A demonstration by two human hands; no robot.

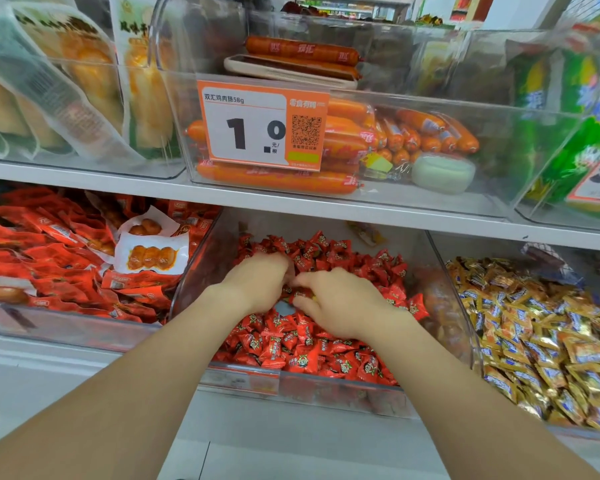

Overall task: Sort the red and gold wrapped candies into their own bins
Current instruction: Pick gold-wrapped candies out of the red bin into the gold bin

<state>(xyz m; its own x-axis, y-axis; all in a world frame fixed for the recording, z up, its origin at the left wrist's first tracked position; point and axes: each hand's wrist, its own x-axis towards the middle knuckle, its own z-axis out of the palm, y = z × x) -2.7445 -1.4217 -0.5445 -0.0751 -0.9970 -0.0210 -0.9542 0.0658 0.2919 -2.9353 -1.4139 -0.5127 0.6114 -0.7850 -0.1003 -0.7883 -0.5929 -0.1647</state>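
Note:
A clear bin (201, 271) in the middle of the lower shelf holds several red wrapped candies (302, 355). To its right a second clear bin (465, 327) is heaped with gold wrapped candies (541, 341). Both hands are down in the red candy bin, close together. My left hand (257, 282) has its fingers curled down into the pile. My right hand (340, 306) lies just to its right, fingers bent over red candies, with a bit of yellow showing under the fingertips. What each hand holds is hidden by the fingers.
A bin of larger red snack packs (59, 265) stands to the left. The shelf above (118, 183) carries a clear bin of orange sausages (343, 147) with a price tag (260, 126), directly over my hands. Bagged snacks flank it.

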